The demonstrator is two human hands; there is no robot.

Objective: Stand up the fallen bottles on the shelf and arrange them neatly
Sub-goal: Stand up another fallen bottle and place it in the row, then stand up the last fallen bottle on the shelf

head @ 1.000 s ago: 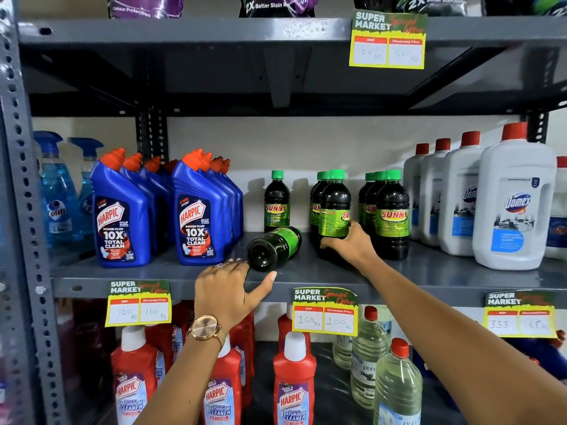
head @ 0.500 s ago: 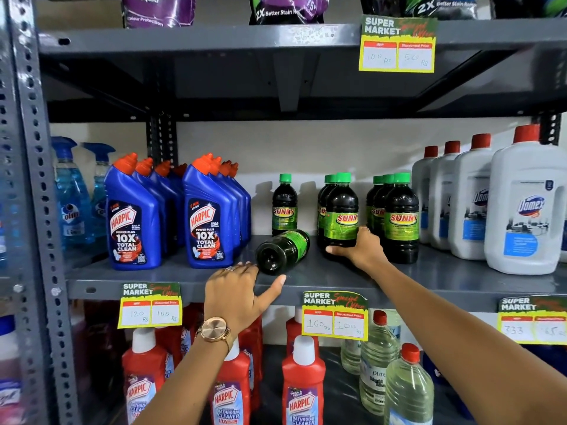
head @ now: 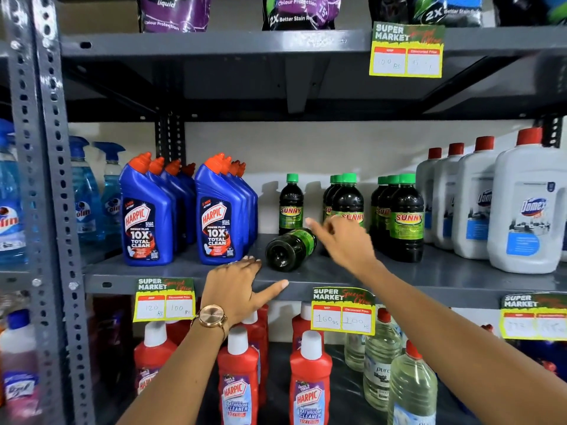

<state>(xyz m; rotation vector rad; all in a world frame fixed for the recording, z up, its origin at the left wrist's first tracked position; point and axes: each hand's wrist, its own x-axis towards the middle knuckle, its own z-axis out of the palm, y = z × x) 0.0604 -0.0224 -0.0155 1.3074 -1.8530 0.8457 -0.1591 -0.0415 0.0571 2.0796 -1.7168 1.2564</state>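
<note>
A grey slotted-steel shelf (head: 429, 274) stands against a pale wall. The fallen dark glossy bottle with a green label (head: 290, 248) lies on its side near the front edge, base toward you, at 7 o'clock from the lone upright green-capped dark bottle (head: 291, 207).

Your left hand (head: 236, 289) rests on the shelf lip at 8 o'clock from the fallen bottle, fingers spread, holding nothing. Your right hand (head: 345, 240) hovers open and blurred just beside it, empty.

Risks, in my judgement: the round bottle may roll off the edge if nudged; your right hand could topple the upright dark bottles behind it (head: 346, 207).

Legible: "SUNNY"; "HARPIC 10X TOTAL CLEAN" on the blue angled-neck bottles (head: 147, 216); "Domex" on the white jugs (head: 527, 210); "SUPER MARKET" on the yellow price tag (head: 343, 311), 160, 100.
</note>
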